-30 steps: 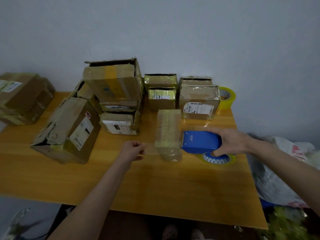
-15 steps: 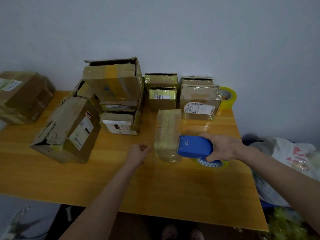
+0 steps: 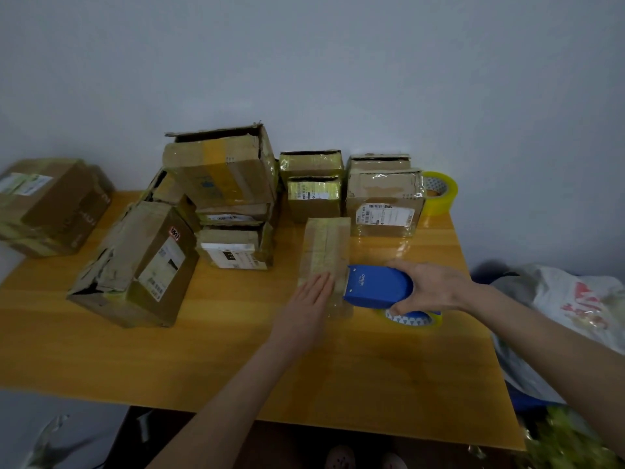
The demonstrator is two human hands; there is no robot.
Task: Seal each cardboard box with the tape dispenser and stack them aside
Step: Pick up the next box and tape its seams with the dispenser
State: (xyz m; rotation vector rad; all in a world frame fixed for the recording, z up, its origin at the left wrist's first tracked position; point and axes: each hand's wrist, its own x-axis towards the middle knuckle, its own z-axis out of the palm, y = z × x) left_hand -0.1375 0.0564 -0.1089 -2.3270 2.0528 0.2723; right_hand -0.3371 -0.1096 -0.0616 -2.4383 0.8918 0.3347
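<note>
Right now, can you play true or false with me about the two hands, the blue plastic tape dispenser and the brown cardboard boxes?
1. The right hand grips the blue plastic tape dispenser. True.
2. The left hand is curled into a fist. False: its fingers are straight.
3. The left hand lies flat on the narrow taped cardboard box. True.
4. The yellow roll of tape sits on top of the tallest box pile. False: it stands on the orange wooden table, at the far right corner by the wall.
</note>
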